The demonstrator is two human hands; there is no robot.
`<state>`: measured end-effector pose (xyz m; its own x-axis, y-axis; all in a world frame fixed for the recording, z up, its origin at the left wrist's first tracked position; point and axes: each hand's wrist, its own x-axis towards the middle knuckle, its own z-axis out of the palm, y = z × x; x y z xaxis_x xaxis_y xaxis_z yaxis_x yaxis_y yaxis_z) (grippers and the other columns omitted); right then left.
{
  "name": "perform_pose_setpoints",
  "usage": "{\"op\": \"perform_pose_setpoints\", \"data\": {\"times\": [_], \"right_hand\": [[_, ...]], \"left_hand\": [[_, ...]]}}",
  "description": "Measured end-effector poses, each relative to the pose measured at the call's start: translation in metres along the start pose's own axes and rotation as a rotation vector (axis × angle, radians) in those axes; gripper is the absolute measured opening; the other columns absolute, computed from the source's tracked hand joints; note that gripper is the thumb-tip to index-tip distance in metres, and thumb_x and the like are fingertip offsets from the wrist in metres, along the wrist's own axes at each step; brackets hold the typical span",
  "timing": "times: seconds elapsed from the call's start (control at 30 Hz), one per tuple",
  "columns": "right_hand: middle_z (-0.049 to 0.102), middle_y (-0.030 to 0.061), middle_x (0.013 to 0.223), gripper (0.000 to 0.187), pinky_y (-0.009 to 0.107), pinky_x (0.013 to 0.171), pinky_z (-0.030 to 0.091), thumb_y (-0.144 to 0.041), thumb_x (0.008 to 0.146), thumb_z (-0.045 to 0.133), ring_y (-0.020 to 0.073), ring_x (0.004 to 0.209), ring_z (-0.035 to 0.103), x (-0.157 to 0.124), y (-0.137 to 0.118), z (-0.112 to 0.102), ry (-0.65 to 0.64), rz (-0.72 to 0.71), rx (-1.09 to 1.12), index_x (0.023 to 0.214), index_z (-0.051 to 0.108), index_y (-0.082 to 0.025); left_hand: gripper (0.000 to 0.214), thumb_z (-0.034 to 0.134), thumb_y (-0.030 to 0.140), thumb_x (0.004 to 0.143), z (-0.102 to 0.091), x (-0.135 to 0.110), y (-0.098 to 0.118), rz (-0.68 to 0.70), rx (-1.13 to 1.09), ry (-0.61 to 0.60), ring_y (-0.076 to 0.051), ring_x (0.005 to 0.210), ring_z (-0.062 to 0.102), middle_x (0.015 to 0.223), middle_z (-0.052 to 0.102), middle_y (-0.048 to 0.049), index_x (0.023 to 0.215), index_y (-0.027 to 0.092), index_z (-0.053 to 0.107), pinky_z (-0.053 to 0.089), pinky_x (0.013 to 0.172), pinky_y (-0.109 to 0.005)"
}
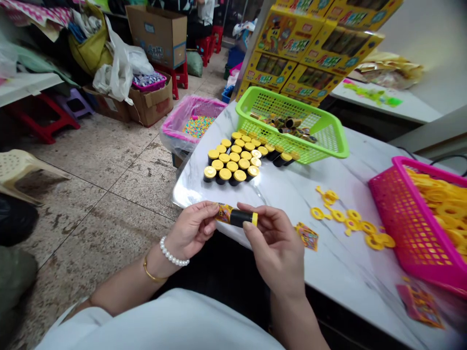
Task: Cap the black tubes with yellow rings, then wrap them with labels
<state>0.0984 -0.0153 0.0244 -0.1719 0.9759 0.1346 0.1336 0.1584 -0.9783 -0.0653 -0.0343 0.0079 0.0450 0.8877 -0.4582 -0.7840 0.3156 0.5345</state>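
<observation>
Between my two hands lies a small black tube with a yellow cap, held sideways over the table's front edge. My right hand grips its capped end between thumb and fingers. At the other end, my left hand pinches a printed yellow-orange label, which overlaps the black body; whether it is fully stuck down I cannot tell. Beyond my hands, several similar black tubes with yellow caps stand upright in a cluster. A small pile of printed labels lies right of my right hand.
A green basket with dark tubes stands behind the cluster. Yellow ring-shaped plastic pieces lie loose near a pink basket full of them. Stacked yellow boxes rise at the back. A pink bin of colourful beads stands left of the table.
</observation>
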Motion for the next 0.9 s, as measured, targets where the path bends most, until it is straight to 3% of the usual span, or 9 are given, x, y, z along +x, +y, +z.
{"op": "perform_pose_setpoints", "data": {"times": [0.17,0.37,0.57,0.77,0.9], "right_hand": [[0.074,0.0114,0.117,0.024,0.041,0.097,0.057,-0.028,0.084,0.072,0.0232,0.105,0.073,-0.002,0.006,-0.002,0.068,-0.071,-0.103,0.105,0.062,-0.022],[0.079,0.0060,0.088,0.015,0.029,0.069,0.061,-0.029,0.083,0.070,0.0188,0.076,0.075,0.009,0.000,-0.003,-0.049,0.072,0.068,0.092,0.062,-0.022],[0.077,0.0029,0.081,0.015,0.026,0.063,0.058,-0.029,0.084,0.071,0.0155,0.067,0.071,0.013,-0.001,0.000,-0.038,0.087,0.096,0.091,0.060,-0.022],[0.075,0.0029,0.094,0.018,0.025,0.070,0.056,-0.026,0.086,0.072,0.0158,0.081,0.072,0.001,0.011,0.004,0.058,-0.100,-0.010,0.101,0.063,-0.023],[0.072,0.0022,0.102,0.028,0.028,0.080,0.056,-0.019,0.082,0.077,0.0164,0.091,0.070,-0.005,0.020,0.002,0.103,-0.212,-0.024,0.107,0.065,-0.026]], "left_hand": [[0.031,0.086,0.026,0.067,-0.001,0.000,0.000,-0.026,-0.022,-0.035,0.002,0.035,0.036,0.063,0.061,0.0027,0.074,0.012,0.059,0.018,0.032,-0.011],[0.029,0.084,0.024,0.068,-0.002,0.001,-0.002,-0.019,-0.023,-0.023,0.003,0.037,0.038,0.065,0.062,0.0026,0.074,0.011,0.059,0.020,0.033,-0.010],[0.037,0.087,0.035,0.065,-0.005,0.000,-0.003,-0.009,0.112,-0.048,0.000,0.034,0.037,0.053,0.056,0.0050,0.075,0.014,0.058,0.016,0.033,-0.012],[0.042,0.087,0.042,0.064,-0.005,0.001,-0.005,-0.003,0.155,-0.038,0.000,0.032,0.030,0.048,0.051,0.0074,0.075,0.015,0.057,0.015,0.032,-0.014],[0.039,0.082,0.043,0.070,-0.005,-0.005,-0.007,0.067,0.239,0.025,-0.002,0.036,0.035,0.050,0.051,0.0064,0.086,0.012,0.064,0.017,0.034,-0.013]]}}
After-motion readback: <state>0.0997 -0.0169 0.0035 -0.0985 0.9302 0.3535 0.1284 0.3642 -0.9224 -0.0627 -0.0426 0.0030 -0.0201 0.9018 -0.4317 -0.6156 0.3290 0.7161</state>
